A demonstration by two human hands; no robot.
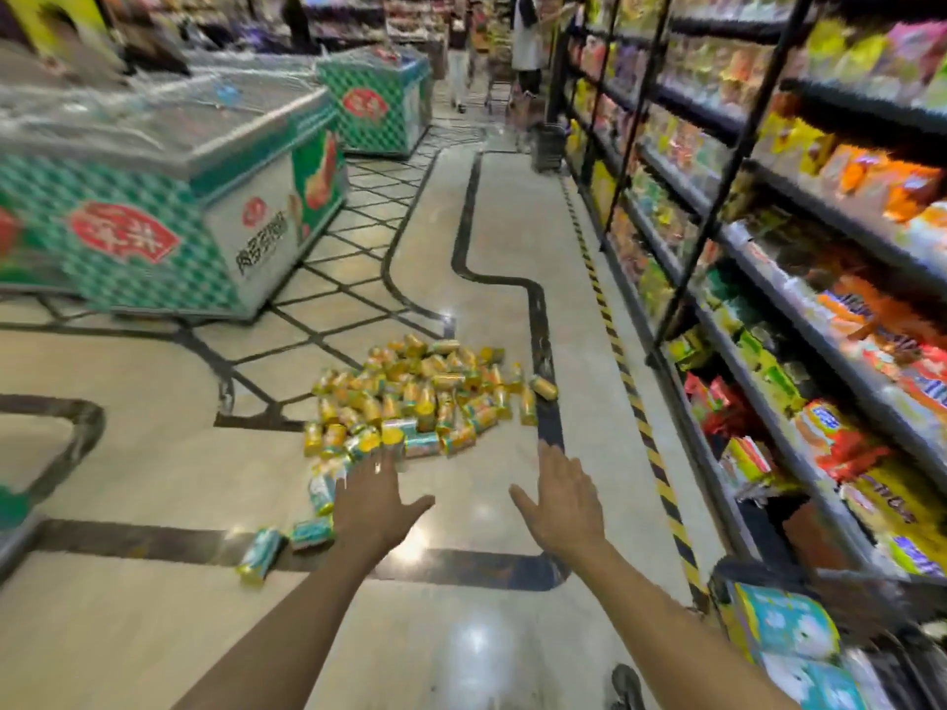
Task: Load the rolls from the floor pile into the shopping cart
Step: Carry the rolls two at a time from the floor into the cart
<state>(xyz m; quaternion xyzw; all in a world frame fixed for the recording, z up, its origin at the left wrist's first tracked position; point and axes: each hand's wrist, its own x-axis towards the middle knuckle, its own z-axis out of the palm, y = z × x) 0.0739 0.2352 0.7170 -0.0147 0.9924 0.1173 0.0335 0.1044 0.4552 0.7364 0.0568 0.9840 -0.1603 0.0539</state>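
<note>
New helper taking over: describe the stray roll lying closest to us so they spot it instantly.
From the green chest freezer on the left, drop to the yellow pile of rolls. Nearer us, left of the left hand, one teal roll lies on the dark floor stripe, farther from the pile than any other.

Blurred, cropped, covered

Fingertips (384, 456) of the left hand (379, 504) smeared to a blur, covering a few of the rolls (320, 491); labels on the pile (410, 397) too blurred to read. Shelf packages (820, 351) streaked past telling. Chest freezer (153, 197) cropped by the left edge, shoe (628, 681) by the bottom edge, two people (528, 48) by the top.
</note>
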